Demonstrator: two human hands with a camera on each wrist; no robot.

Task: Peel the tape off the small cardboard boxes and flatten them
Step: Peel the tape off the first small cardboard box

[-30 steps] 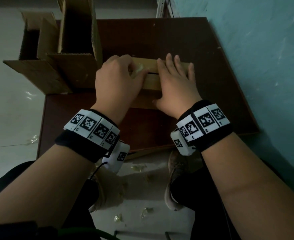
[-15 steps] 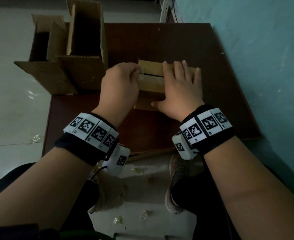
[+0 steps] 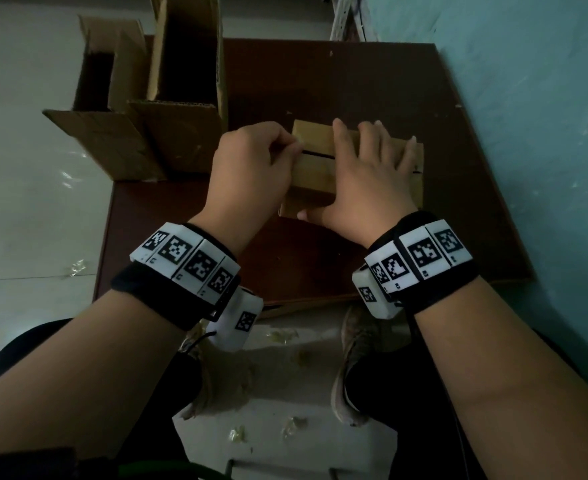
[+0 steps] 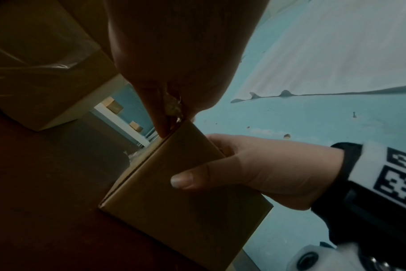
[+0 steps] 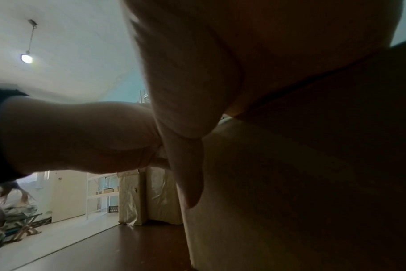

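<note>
A dark brown wooden table (image 3: 320, 81) holds two tall open cardboard boxes (image 3: 181, 98) at its far left corner. Near its middle sits a small brown cardboard box (image 3: 317, 168). The right hand (image 3: 365, 181) lies flat on the small box with straight fingers, and the left hand (image 3: 251, 168) pinches a crumpled bit of clear tape (image 4: 173, 108) at its top left edge.

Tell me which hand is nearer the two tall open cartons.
Left. The left hand pinches tape right beside the open cartons; the right hand lies flat on the small box, farther away.

box (image 3: 315, 164): small brown cardboard, upright on the table, top flaps closed along a dark seam
tape (image 4: 173, 108): crumpled clear scrap at the box's top left edge
</note>
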